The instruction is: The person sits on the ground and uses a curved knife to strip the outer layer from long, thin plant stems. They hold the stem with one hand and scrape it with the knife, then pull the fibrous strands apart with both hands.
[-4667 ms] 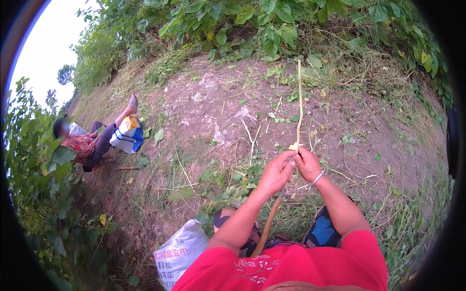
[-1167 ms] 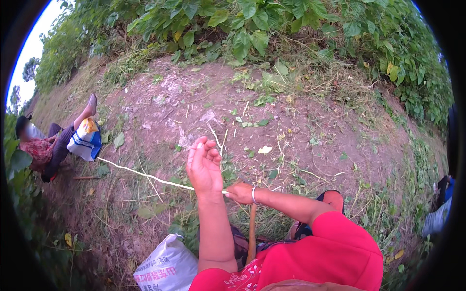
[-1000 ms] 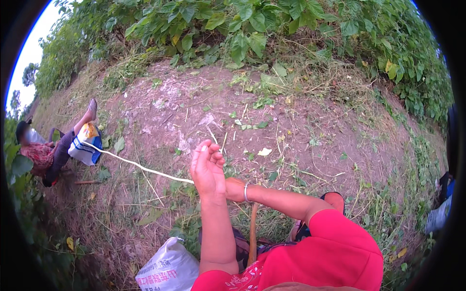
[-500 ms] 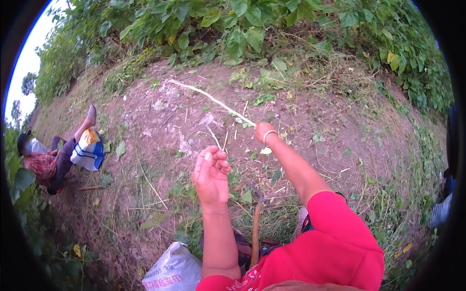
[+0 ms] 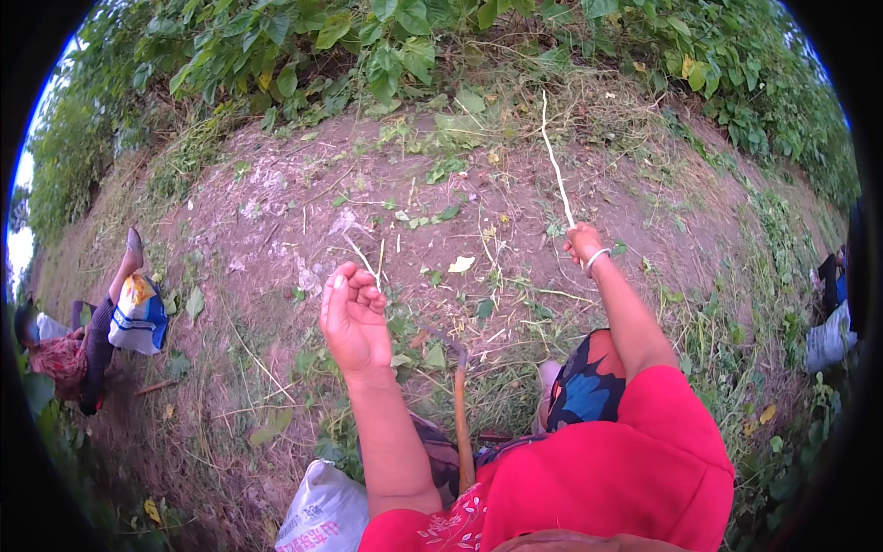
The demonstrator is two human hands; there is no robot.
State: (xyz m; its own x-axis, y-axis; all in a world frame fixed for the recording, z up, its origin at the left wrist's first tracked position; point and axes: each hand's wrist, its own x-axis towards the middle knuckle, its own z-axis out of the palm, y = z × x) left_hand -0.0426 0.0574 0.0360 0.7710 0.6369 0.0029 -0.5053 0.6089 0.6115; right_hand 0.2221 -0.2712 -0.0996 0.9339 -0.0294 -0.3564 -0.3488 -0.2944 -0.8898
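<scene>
My right hand (image 5: 586, 245), with a pale bangle at the wrist, is closed around the near end of a long, pale peeled stem (image 5: 555, 164). The stem points away from me, its far tip close to the weeds. On the left, my left hand (image 5: 355, 317) is raised palm up with curled fingers. A thin forked twig (image 5: 363, 259) stands out at its fingertips and appears pinched there; its lower end is hidden. Between my arms is a hoe-like tool with a curved wooden handle (image 5: 462, 419) and a dark hooked head.
Leafy green plants (image 5: 405, 55) line the far side. Cut stems, a pale yellow leaf (image 5: 461, 264) and weeds litter the soil. A white sack (image 5: 319, 511) lies beside my left arm. At far left sits another person (image 5: 64, 359) by a blue-white bag (image 5: 138, 317); a grey bag (image 5: 831, 340) is far right.
The long stem has swung from pointing far left to pointing nearly straight away, as my right hand moved right. My left hand shifted slightly left in view. The whole view turned a little right.
</scene>
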